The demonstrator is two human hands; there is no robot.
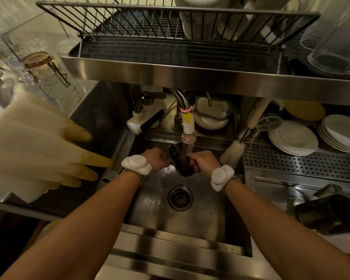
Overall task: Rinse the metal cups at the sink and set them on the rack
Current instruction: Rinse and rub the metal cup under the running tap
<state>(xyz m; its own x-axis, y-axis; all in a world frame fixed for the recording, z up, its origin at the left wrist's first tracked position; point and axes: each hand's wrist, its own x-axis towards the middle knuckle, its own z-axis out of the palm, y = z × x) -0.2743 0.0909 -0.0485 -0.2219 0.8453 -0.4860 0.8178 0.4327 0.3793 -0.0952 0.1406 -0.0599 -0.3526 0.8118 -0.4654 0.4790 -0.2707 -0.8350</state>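
Observation:
A dark metal cup [182, 160] is tilted under the tap nozzle [188, 136], and water runs into it over the sink basin [158, 203]. My left hand [156, 159] grips the cup on its left side. My right hand [204, 159] holds its right side, fingers at the rim. Another dark metal cup [327, 215] lies on its side on the counter at the right. The wire rack [129, 23] stands on the steel shelf above the sink, its left part bare of dishes.
Pale rubber gloves [38, 146] hang over the left counter edge. Glassware [47, 73] stands at the back left. Stacked white plates [295, 138] and a bottle brush [232, 152] sit to the right of the tap. Clear tumblers [335, 41] and a white container [202, 19] occupy the rack's right part.

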